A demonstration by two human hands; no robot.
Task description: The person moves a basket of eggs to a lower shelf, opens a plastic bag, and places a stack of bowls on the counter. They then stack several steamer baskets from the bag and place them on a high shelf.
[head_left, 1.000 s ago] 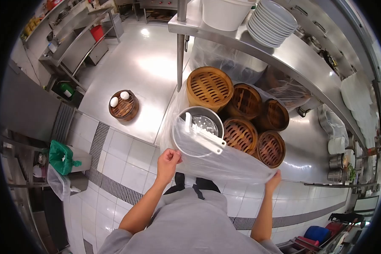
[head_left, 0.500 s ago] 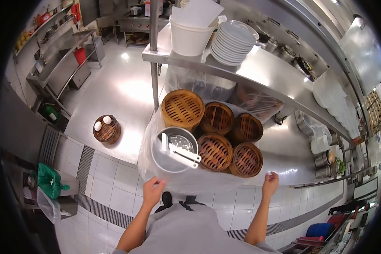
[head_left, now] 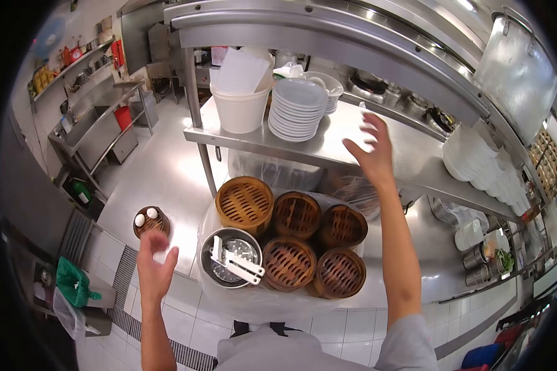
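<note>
My right hand (head_left: pixel 374 151) is raised in front of the upper steel shelf (head_left: pixel 408 151), fingers spread and holding nothing. To its left stands a stack of white plates (head_left: pixel 296 114). My left hand (head_left: pixel 155 263) is lifted at the left, thumb apart from its curved fingers, and nothing shows in it. In this view its fingertips overlap the lower edge of a small bamboo steamer basket (head_left: pixel 158 226) with two white eggs (head_left: pixel 145 216) on it. Between the hands are several bamboo steamer baskets (head_left: pixel 289 263) and a metal pot (head_left: pixel 205 264) holding white-handled peelers (head_left: pixel 238 264).
A white bucket (head_left: pixel 238 111) with paper sheets stands on the shelf left of the plates. Stacked white bowls (head_left: pixel 470 154) line the shelf at the right. Clear plastic sheeting (head_left: pixel 254 303) lies under the baskets. A green-lined bin (head_left: pixel 74 275) is at lower left.
Both hands have risen from near the counter's front edge. The right reached forward and up to the shelf; the left moved left toward the small steamer basket. The view has tilted upward.
</note>
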